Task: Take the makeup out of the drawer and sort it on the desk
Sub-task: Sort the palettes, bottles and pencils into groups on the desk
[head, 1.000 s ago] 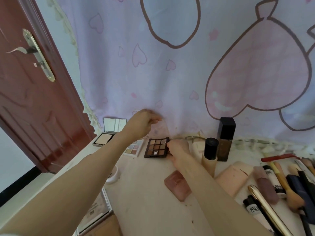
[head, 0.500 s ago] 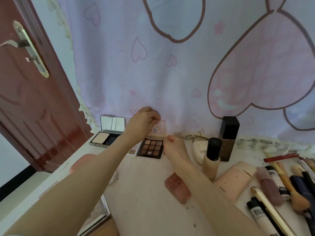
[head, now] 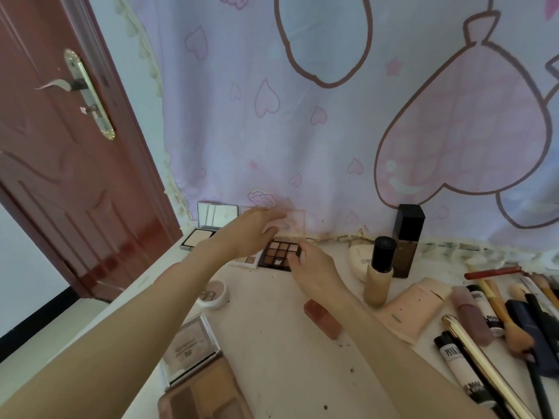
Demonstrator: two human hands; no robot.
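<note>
The eyeshadow palette (head: 282,254) lies open at mid-frame on the counter (head: 272,343) against the curtain; with your left hand (head: 251,234) and right hand (head: 314,267) spread loosely and gripping nothing, square it beside the neighbouring palettes.

White desk (head: 272,358) with eyeshadow palette (head: 282,254), foundation bottle (head: 379,272), brushes (head: 511,322), compacts (head: 199,234).

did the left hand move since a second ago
Yes. The left hand dropped from the curtain down toward the dark eyeshadow palette, fingers now relaxed.
</note>
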